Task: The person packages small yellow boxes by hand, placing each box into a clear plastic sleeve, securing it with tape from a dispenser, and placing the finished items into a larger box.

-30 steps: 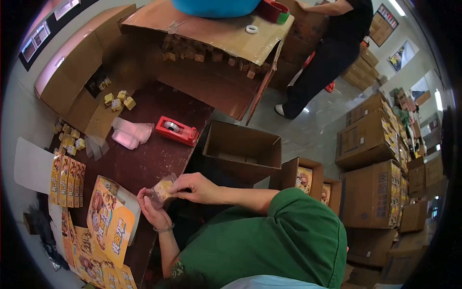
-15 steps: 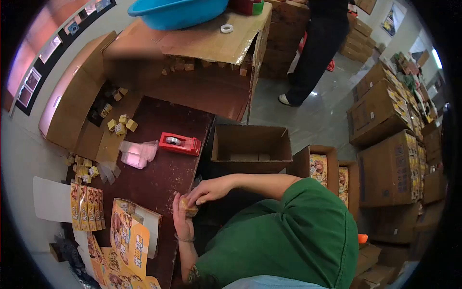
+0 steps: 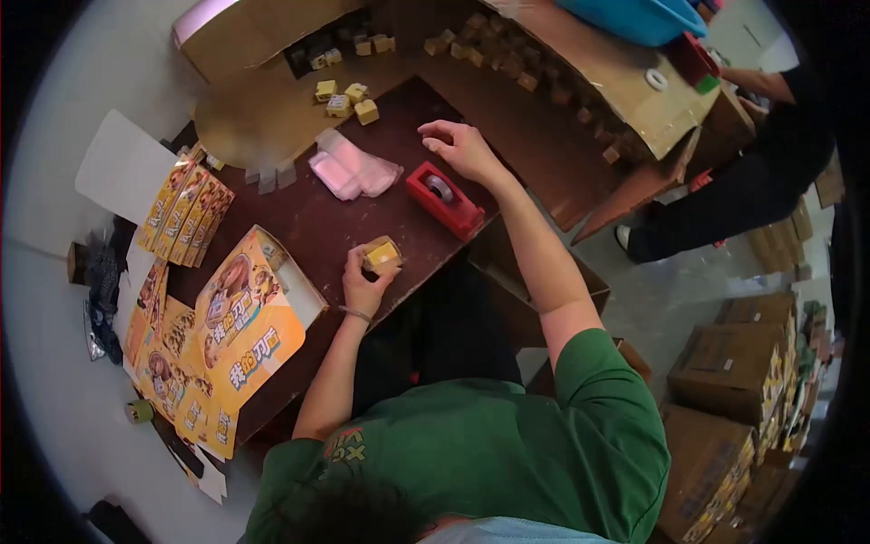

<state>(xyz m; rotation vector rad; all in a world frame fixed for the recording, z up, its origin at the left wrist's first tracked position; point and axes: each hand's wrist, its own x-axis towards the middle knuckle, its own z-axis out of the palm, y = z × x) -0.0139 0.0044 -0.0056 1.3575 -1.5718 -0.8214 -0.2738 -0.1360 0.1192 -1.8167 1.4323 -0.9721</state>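
Yellow block: a small yellow block (image 3: 382, 253) in clear wrap sits at the fingertips of the left hand (image 3: 366, 276), between thumb and fingers, close to the near edge of the table.
Left hand: clamped on the block, thumb on one side and fingers on the other; a bracelet (image 3: 354, 314) circles the wrist.
Right hand: the right hand (image 3: 456, 150) hangs over the far part of the table, well apart from the block; its fingers bend loosely, thumb and forefinger slightly apart.
Tape dispenser: the red tape dispenser (image 3: 444, 200) stands just below the right hand in the view, a tape roll inside it.
Clear sleeves: a pile of clear sleeves (image 3: 349, 169) lies on the dark brown table (image 3: 288, 220), left of the dispenser.
Loose blocks: four yellow blocks (image 3: 339, 106) sit in a cluster beyond the sleeves.
Printed boxes: a row of narrow printed boxes (image 3: 187, 214) stands at the table's left side; nearer the person, an orange printed carton (image 3: 246, 319) has its flap folded out.
Large carton: a blue basin (image 3: 634, 16) and a white tape roll (image 3: 656, 80) rest on top of a large carton (image 3: 598, 54).
Co-worker: a person in dark clothes (image 3: 743, 199) stands beyond it.
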